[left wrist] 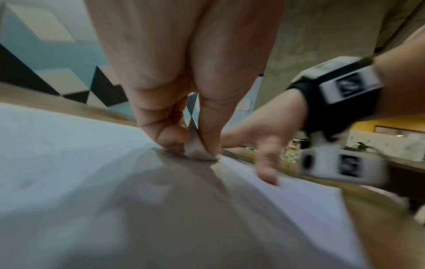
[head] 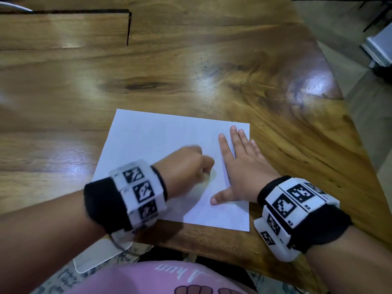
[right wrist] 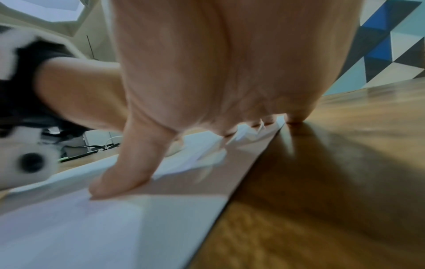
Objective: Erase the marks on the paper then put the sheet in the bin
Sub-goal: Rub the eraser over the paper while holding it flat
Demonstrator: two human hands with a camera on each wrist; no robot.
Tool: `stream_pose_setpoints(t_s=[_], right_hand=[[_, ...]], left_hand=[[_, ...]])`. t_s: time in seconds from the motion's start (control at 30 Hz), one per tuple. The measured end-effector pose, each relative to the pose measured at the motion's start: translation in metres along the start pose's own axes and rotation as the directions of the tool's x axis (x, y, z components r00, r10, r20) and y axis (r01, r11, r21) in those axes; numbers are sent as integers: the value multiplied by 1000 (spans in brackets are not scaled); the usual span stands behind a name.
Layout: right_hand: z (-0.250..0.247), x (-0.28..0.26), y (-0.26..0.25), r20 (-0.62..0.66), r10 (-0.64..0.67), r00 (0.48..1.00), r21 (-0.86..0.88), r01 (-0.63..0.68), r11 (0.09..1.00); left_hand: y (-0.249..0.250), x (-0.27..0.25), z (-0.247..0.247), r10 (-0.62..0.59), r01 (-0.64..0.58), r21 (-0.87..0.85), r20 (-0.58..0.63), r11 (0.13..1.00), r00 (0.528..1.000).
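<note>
A white sheet of paper [head: 152, 145] lies flat on the wooden table [head: 191, 71] in front of me. My left hand [head: 191, 164] is curled over the sheet's middle and pinches a small whitish eraser [left wrist: 197, 151], whose lower end touches the paper [left wrist: 57, 154]. The hand is motion-blurred. My right hand [head: 239, 164] lies flat on the sheet's right part, fingers straight and spread, thumb [right wrist: 124, 172] pressed on the paper [right wrist: 80, 227]. No marks on the sheet can be made out. No bin is in view.
The table's right edge [head: 360, 132] runs diagonally close to my right hand, with floor beyond. A dark slot or seam [head: 128, 26] cuts the tabletop at the far left. A white flat object [head: 95, 255] lies below the table's near edge by my lap.
</note>
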State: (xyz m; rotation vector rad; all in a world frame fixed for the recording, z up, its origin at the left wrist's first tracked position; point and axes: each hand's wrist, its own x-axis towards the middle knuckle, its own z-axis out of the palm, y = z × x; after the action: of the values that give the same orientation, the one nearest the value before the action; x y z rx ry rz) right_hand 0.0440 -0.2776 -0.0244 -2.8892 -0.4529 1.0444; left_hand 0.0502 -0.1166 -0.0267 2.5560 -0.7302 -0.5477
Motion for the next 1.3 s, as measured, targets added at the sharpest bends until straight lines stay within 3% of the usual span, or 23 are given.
stream_pose_setpoints(t_s=[0.13,0.33,0.53,0.7,0.77,0.97,1.13,1.2,1.3], right_hand=[[1,0,1,-1,-3,1000,1,3,1000],[0,1,-1,1,2,1000,-11,-2,1000],[0,1,-1,-4,0,1000,-6,0,1000],[0,1,-1,0,1,1000,-12,-1,1000],[0,0,-1,2,0,1000,-12,0,1000],[2,0,0,-7,-5,1000,-7,5,1000],[1,0,0,-14,-8,1000,-2,8,1000],[1,0,0,-14,-8,1000,-1,8,1000],[1,1,1,-25,-10,1000,10,11,1000]], left_hand=[[4,-32,10,59,-56,-34,112,998,992],[1,11,-7,-22,22,-5,-59,1000,998],[7,-31,11,32,-32,-7,122,999,992],[6,12,-7,-14,14,-11,-31,1000,999],[7,12,-6,-31,31,-17,-37,999,999],[15,-27,3,16,-15,-4,175,1000,985],[10,11,-10,-39,39,-14,-35,999,999],[9,8,0,-55,55,20,-6,998,998],[3,-18,18,43,-50,84,80,995,996]])
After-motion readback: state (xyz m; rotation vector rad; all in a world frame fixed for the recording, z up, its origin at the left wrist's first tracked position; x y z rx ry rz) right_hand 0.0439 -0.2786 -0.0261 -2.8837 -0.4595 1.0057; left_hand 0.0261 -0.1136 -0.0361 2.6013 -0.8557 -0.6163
